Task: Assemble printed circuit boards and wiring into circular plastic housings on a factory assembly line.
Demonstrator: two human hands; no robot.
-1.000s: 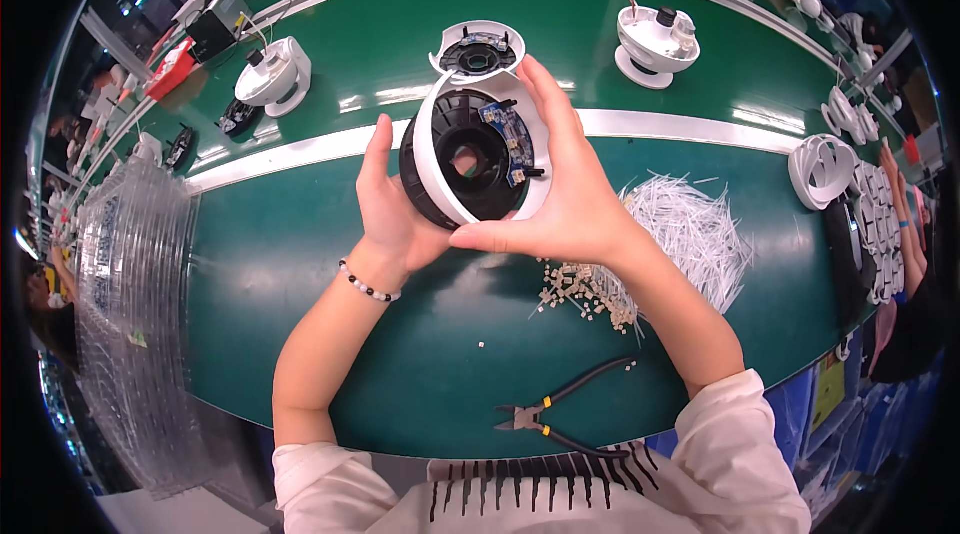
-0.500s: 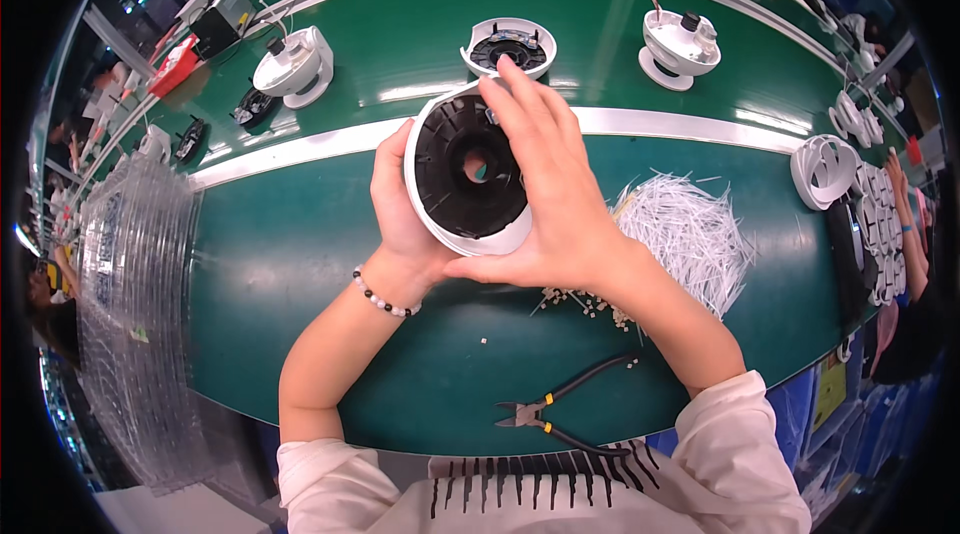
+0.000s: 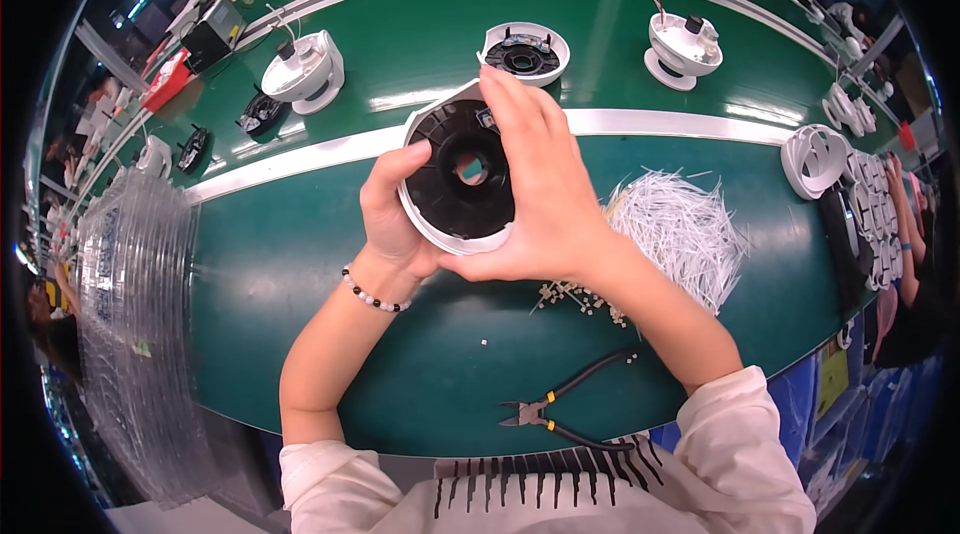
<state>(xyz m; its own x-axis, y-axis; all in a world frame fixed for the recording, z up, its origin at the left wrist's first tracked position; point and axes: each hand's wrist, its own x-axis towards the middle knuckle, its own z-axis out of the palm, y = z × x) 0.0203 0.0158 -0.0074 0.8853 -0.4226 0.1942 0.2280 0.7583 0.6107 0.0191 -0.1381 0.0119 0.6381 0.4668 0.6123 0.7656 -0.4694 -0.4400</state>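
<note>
Both hands hold a round white housing with a black disc insert (image 3: 450, 199) above the green table. Its open face is turned up towards me, and a hole passes through the middle. My left hand (image 3: 391, 206) cups the left side, with its thumb over the rim onto the black disc. My right hand (image 3: 545, 179) wraps round the right side, fingers up along the far edge and thumb along the near rim. Near the front table edge lie side cutters (image 3: 530, 414) with black handles, touched by neither hand.
Right of my hands lies a pile of white plastic strips (image 3: 680, 239), with small pale offcuts (image 3: 585, 296) beside it. Clear plastic trays (image 3: 135, 304) are stacked at the left. Beyond the metal rail, a green belt (image 3: 400, 44) carries white housings (image 3: 685, 46). White rings (image 3: 818, 162) stand at right.
My left thumb has come over the rim onto the black disc. The housing has shifted slightly left and tilted. My right hand keeps its hold.
</note>
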